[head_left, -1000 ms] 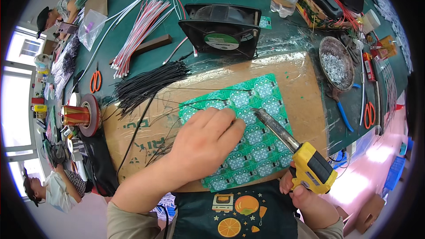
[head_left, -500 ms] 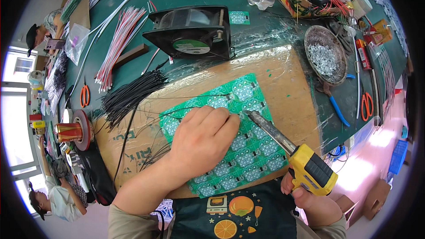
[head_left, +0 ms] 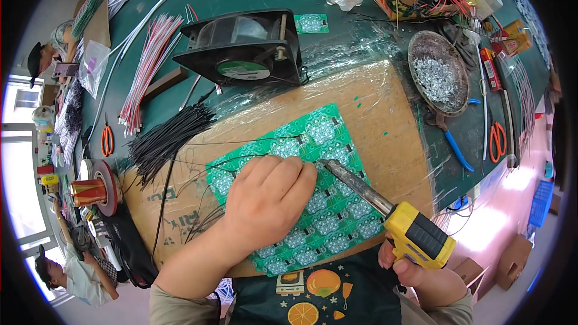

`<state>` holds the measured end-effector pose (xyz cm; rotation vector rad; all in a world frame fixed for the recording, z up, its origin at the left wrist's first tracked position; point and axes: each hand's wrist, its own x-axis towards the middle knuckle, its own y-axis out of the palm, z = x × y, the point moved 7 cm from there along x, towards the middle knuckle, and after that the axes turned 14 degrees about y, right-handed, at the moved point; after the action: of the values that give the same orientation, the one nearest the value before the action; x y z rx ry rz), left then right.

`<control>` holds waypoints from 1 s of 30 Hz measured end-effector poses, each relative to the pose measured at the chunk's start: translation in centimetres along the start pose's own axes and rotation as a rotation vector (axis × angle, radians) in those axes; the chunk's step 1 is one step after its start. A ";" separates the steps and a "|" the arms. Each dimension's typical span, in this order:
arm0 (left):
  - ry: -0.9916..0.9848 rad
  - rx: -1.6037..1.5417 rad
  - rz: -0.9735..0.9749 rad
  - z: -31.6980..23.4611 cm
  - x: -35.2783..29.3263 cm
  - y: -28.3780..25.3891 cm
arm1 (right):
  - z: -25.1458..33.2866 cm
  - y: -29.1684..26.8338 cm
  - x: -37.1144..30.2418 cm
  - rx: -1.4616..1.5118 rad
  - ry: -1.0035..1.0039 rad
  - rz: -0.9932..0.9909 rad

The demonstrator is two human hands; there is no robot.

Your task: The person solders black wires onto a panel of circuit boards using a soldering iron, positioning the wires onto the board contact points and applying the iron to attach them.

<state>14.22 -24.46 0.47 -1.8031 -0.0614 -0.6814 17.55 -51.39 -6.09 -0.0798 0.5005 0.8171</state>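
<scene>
A green panel of small circuit boards [head_left: 328, 227] lies slightly turned on the cardboard. My left hand [head_left: 269, 195] rests over it, fingers closed in a pinch. A thin black wire [head_left: 248, 156] runs under its knuckles; the fingertips are hidden. My right hand [head_left: 400, 263], partly hidden behind the handle, grips a yellow-and-black soldering iron [head_left: 419, 238]. The iron's dark tip meets the panel just right of my left fingers. Another black wire [head_left: 265, 139] reaches a pad farther up the panel. A bundle of black wires [head_left: 171, 138] lies to the left.
Behind the panel stands a black fan [head_left: 244, 48]. At right are a metal pan of silvery bits [head_left: 438, 75], blue-handled pliers [head_left: 457, 150] and orange scissors [head_left: 497, 142]. Red-and-white wires [head_left: 150, 72], a can [head_left: 88, 192] and a spool [head_left: 108, 189] are at left. Co-workers sit far left.
The view has shifted slightly, so the bench items sit a little farther left. My left hand and the iron's tip keep nearly the same place on the panel.
</scene>
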 end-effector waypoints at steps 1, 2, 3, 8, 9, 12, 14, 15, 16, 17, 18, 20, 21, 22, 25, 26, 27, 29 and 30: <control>0.003 -0.001 0.004 0.0 0.0 0.0 | 0.1 0.1 0.0 0.000 0.000 -0.001; 0.003 -0.001 0.004 0.0 0.0 0.0 | 0.2 0.2 0.0 0.010 0.014 -0.018; 0.003 -0.006 0.011 0.0 0.1 0.0 | 0.2 0.1 0.1 0.021 0.027 -0.036; 0.008 0.001 0.010 -0.1 0.1 -0.1 | 0.1 0.2 0.2 0.017 0.039 0.005; 0.009 0.004 0.016 -0.1 0.1 -0.2 | 0.1 0.2 0.2 -0.002 0.033 0.004; 0.010 0.004 0.022 -0.1 0.1 -0.1 | 0.3 0.3 0.2 -0.020 0.040 -0.019; 0.012 0.003 0.022 -0.1 0.1 -0.1 | 0.2 0.2 0.2 -0.023 0.034 -0.009; 0.011 0.007 0.025 -0.1 0.1 -0.1 | 0.1 0.2 0.2 -0.026 0.029 0.001; 0.011 0.012 0.028 -0.2 0.1 -0.1 | -0.1 0.2 0.1 -0.026 0.028 0.001; 0.011 0.012 0.028 -0.2 0.1 -0.1 | -0.2 0.0 -0.1 0.018 0.022 -0.005; 0.012 0.012 0.025 -0.2 0.1 -0.1 | -0.3 0.0 -0.2 0.062 0.016 -0.011; 0.012 0.012 0.022 -0.2 0.1 -0.1 | -0.3 0.0 -0.4 0.072 0.020 -0.025; 0.010 0.009 0.023 -0.2 0.1 -0.1 | -0.3 -0.1 -0.5 0.082 0.025 -0.039; 0.009 0.004 0.025 -0.2 0.1 -0.1 | -0.1 -0.1 -0.4 0.082 0.025 -0.040; 0.011 0.009 0.025 -0.2 0.1 -0.1 | 0.1 0.0 -0.2 0.053 0.033 -0.029; 0.011 0.009 0.025 -0.2 0.1 -0.1 | 0.0 0.0 -0.3 0.038 0.031 -0.027; 0.009 0.011 0.031 -0.2 0.1 -0.2 | -0.1 0.0 -0.3 0.022 0.030 -0.026; 0.008 0.011 0.036 -0.2 0.1 -0.1 | 0.0 0.0 -0.2 0.004 0.024 -0.024; 0.006 0.007 0.039 -0.2 0.0 -0.1 | 0.0 0.1 -0.1 -0.015 0.018 -0.023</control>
<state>14.12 -24.57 0.58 -1.7911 -0.0248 -0.6577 17.45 -51.40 -6.02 -0.1063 0.5101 0.7984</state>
